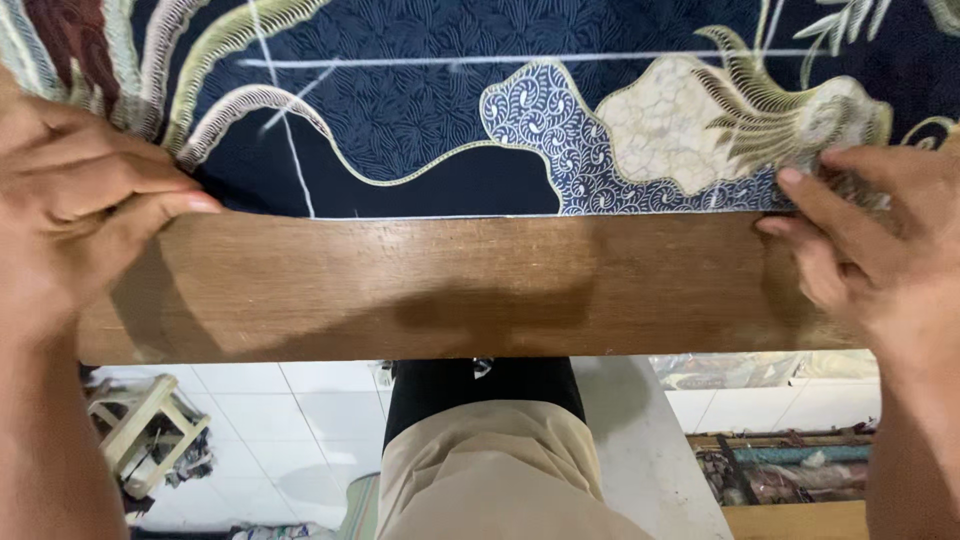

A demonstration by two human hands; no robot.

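A dark blue patterned cloth (450, 110) — cream feathers, scrollwork, white chalk lines — lies spread over the far part of a brown wooden table (460, 290), its near edge running straight between the two sets of fingers. The left hand (75, 210) pinches that edge, fingers curled closed on the fabric, thumb below them on the wood. The right hand (870, 240) does the same at the other end, fingertips pressed together on the cloth. Below the table edge — a small wooden stool (150, 430) on white floor tiles (300, 420).
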